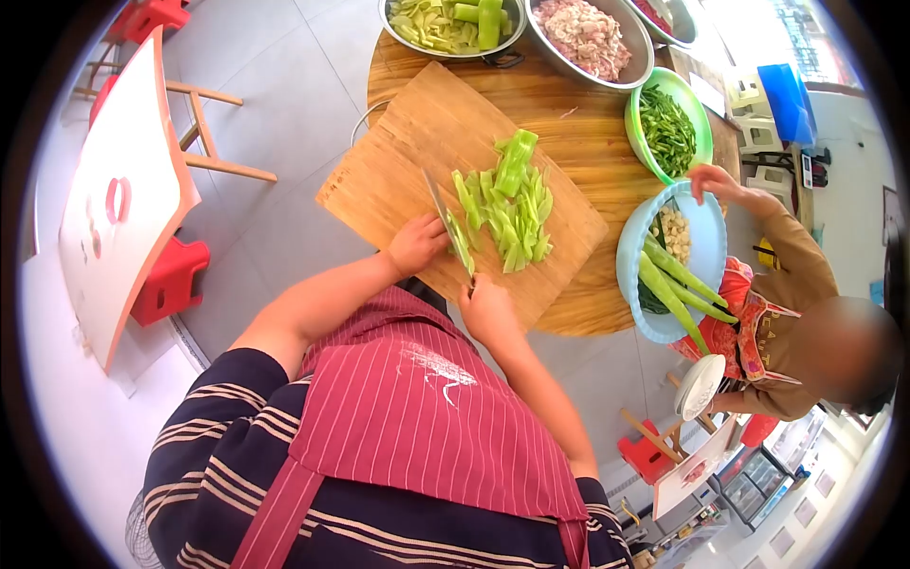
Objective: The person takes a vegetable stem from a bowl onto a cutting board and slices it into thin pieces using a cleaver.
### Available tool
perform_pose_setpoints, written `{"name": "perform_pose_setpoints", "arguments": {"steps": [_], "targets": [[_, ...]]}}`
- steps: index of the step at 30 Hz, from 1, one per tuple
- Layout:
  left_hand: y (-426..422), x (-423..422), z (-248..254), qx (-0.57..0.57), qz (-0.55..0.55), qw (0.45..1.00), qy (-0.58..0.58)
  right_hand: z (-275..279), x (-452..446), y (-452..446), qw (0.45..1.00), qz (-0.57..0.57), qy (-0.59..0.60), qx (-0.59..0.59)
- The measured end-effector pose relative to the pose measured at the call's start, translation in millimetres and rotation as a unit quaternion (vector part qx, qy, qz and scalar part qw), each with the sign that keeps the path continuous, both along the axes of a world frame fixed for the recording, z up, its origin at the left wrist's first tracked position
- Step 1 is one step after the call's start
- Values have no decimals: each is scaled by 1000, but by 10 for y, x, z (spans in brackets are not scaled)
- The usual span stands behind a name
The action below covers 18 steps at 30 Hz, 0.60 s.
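Board (379,175) overhanging wooden table (559,119), right hand (490,309) closed round knife (441,209), left hand (417,246) alongside (grip unclear), tiled floor (294,123) beyond.

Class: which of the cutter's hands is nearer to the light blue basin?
Right: the right hand holds the knife at the near edge of the cutting board, left of the basin in view; the left hand is farther left, beside the knife.

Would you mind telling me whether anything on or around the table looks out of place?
Mainly the cutting board: its left corner juts past the edge of the wooden table, so that part looks unsupported. Long green vegetables also stick out over the rim of the blue basin.
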<state>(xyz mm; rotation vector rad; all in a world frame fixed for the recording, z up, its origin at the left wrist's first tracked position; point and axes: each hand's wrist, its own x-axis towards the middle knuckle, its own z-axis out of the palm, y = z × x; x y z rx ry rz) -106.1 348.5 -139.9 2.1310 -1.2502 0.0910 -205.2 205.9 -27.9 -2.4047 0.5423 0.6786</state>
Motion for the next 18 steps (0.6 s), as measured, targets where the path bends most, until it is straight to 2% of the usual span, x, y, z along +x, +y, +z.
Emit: {"name": "perform_pose_setpoints", "arguments": {"steps": [2, 4, 6, 10, 12, 16, 18], "targets": [[-16, -8, -22, -20, 9, 1000, -21, -183, 49, 27, 1000, -6, -5, -10], [-14, 1, -14, -8, 2, 1000, 14, -394, 130, -8, 1000, -12, -17, -19], [-18, 26, 25, -12, -2, 1000, 10, -480, 254, -67, 995, -1, -92, 26], [4, 13, 37, -33, -3, 999, 11, -236, 198, -52, 995, -28, -89, 43], [0, -1, 10, -27, 5, 1000, 6, -21, 124, -4, 999, -8, -21, 31], [7, 3, -8, -21, -3, 1000, 15, -358, 64, 6, 1000, -21, -21, 7], [-8, 8, -10, -22, 0, 1000, 18, -440, 185, -50, 997, -3, -65, 33]]}}
